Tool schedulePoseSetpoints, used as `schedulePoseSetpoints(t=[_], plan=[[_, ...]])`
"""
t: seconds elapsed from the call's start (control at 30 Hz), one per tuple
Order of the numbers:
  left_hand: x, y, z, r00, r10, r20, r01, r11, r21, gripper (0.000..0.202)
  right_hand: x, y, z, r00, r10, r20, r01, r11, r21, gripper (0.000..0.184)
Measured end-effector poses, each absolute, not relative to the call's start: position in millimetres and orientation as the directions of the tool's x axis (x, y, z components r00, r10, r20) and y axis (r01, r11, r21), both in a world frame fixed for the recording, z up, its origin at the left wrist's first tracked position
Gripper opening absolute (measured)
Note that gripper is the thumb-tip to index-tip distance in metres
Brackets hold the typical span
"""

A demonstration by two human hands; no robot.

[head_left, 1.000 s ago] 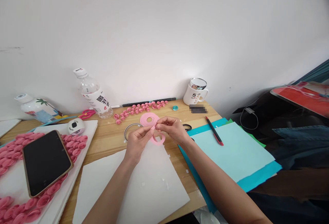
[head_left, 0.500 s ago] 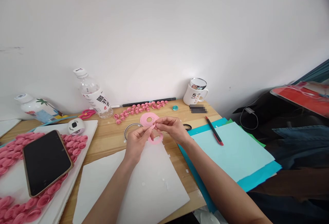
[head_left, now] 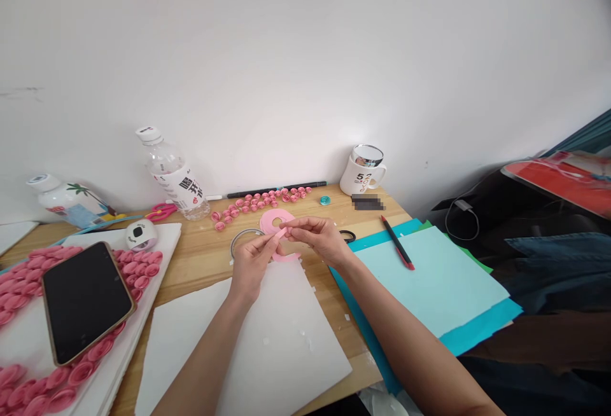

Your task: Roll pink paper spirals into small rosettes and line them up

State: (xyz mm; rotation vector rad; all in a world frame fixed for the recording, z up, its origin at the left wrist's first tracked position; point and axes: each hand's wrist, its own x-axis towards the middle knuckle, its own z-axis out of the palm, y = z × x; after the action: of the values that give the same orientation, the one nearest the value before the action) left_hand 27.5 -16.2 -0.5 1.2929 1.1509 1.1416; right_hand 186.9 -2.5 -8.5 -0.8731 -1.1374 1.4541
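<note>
A pink paper strip [head_left: 287, 257] is pinched between both hands, its curved tail hanging down over the white foam sheet [head_left: 286, 333]. My left hand [head_left: 252, 260] is closed, thumb and fingertips on the strip. My right hand [head_left: 319, 236] is closed too, its fingertips pressed together at the strip's rolled end. Just behind them lies a pink paper ring [head_left: 272, 219], partly covered by the fingers. A grey ring [head_left: 238, 238], perhaps a tape roll, lies beside my left hand. Rows of small pink paper rosettes [head_left: 258, 202] sit farther back, with one teal rosette [head_left: 325, 200] to their right.
On the left, a phone [head_left: 88, 301] rests on a board with pink rosettes [head_left: 143, 270]. Two bottles, one clear [head_left: 174, 180], stand by the wall, near pink scissors [head_left: 160, 212]. A mug [head_left: 363, 174] stands behind blue paper sheets [head_left: 429, 276] bearing a pen [head_left: 398, 244].
The loose tail of the pink strip has drawn up and shortened, from a nearly closed loop to an open curve. Both hands stay in nearly the same place.
</note>
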Motion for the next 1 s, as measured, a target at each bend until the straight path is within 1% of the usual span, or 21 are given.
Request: schedulePoseSetpoints(t=[0.23, 0.43, 0.63, 0.83, 1.0], plan=[[26.7, -15.9, -1.6, 0.107, 0.994, 0.006, 0.017, -0.008, 1.0, 0.022, 187.5, -0.7, -10.2, -0.181, 0.982, 0.058, -0.29, 0.003, -0.957, 0.022], [28.1, -16.7, -0.2, 0.116, 0.993, 0.017, 0.029, -0.02, 0.999, 0.021, 187.6, -0.8, -10.8, -0.179, 0.983, 0.05, -0.254, 0.003, -0.967, 0.021], [28.7, -16.9, -1.0, 0.139, 0.99, 0.009, -0.02, -0.006, 1.0, 0.019, 187.0, -0.1, -13.8, -0.145, 0.988, 0.053, -0.294, 0.008, -0.956, 0.019], [27.7, -16.4, -0.2, 0.103, 0.995, 0.013, -0.039, -0.009, 0.999, 0.019, 187.4, -2.6, -10.0, -0.197, 0.977, 0.084, -0.269, 0.028, -0.963, 0.021], [28.5, -17.3, 1.1, 0.11, 0.994, 0.004, -0.039, 0.0, 0.999, 0.018, 187.6, -2.0, -11.6, -0.179, 0.981, 0.079, -0.282, 0.026, -0.959, 0.02]])
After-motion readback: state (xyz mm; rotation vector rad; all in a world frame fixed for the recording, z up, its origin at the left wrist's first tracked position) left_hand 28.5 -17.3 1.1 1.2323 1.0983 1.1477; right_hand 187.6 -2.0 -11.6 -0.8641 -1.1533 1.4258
